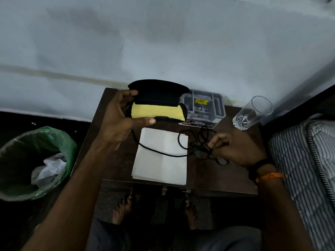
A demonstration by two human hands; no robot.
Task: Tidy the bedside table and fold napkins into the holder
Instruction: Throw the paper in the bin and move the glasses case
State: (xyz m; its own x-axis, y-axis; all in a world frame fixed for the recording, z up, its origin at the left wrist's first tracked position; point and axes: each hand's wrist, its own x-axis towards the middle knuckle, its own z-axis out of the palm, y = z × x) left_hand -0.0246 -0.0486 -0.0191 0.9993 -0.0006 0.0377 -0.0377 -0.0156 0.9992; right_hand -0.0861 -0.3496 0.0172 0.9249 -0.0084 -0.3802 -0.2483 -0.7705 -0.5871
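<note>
My left hand (119,116) grips an open black glasses case (157,95) above the dark wooden bedside table (226,178); a yellow cloth (155,111) lies inside it. A black cord (159,151) trails from the case across a stack of white napkins (161,156) in the middle of the table. My right hand (235,149) pinches dark glasses and the looped cord (201,151) on the table right of the napkins. A clear plastic holder (204,105) with compartments and a yellow sticker stands at the table's back, partly behind the case.
An empty drinking glass (252,113) stands at the back right corner. A bin with a green liner (36,160) and crumpled paper sits on the floor to the left. A striped mattress (304,169) borders the table on the right. My bare feet show below the table's front edge.
</note>
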